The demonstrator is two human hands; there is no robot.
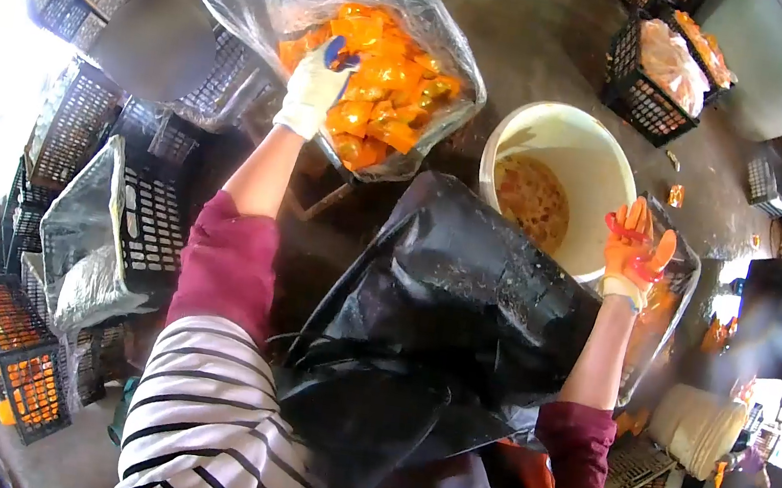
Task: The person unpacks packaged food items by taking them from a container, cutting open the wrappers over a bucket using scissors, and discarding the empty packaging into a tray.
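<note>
My left hand (316,86), in a white glove with blue fingers, rests on glossy orange pepper pieces (384,75). Its fingers look apart, though part of them is hidden. The pieces fill a crate lined with clear plastic (440,23). My right hand (631,256), in an orange-coated glove with red patches, is raised palm up with the fingers spread. It hovers by the rim of a white bucket (610,154) and over a second plastic-lined crate (667,320) of orange pieces. Brownish, lumpy contents (530,198) lie in the bucket.
A black apron (465,283) covers my lap. Black crates stand at left, one with a plastic liner (92,224), another holding orange produce (33,375). A crate with pinkish plastic (671,69) stands at far right. Another person (734,487) is at the lower right edge.
</note>
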